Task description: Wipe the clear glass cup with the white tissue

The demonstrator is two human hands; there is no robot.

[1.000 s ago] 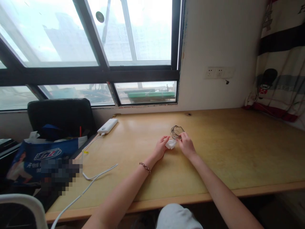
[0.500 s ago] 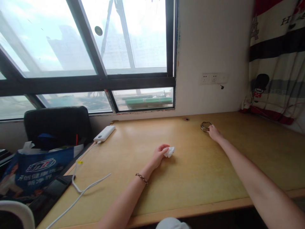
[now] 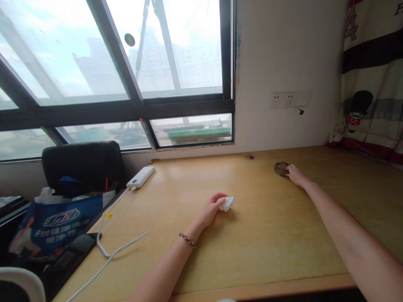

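My left hand (image 3: 214, 207), with a braided bracelet on its wrist, is closed on a crumpled white tissue (image 3: 226, 204) just above or on the tabletop; the small gap under it is hard to judge. Farther back on the right, my right hand (image 3: 296, 175) reaches out with its fingers closed on the near right rim of a dark, round, ring-shaped thing (image 3: 281, 168). That thing appears to lie on the wooden table (image 3: 252, 243); whether it is glass or coiled wire I cannot tell. My right fingertips are partly hidden by the hand.
A white power bank (image 3: 140, 177) with a white cable (image 3: 122, 247) lies along the table's left edge. Beyond that edge are a black chair (image 3: 83, 163) and a blue bag (image 3: 63, 222). Wall sockets (image 3: 289, 100) and a curtain (image 3: 374, 84) are at the back right.
The view has turned slightly to the left, so most things sit a little farther right in the picture. Both hands keep their holds, with little other visible movement.
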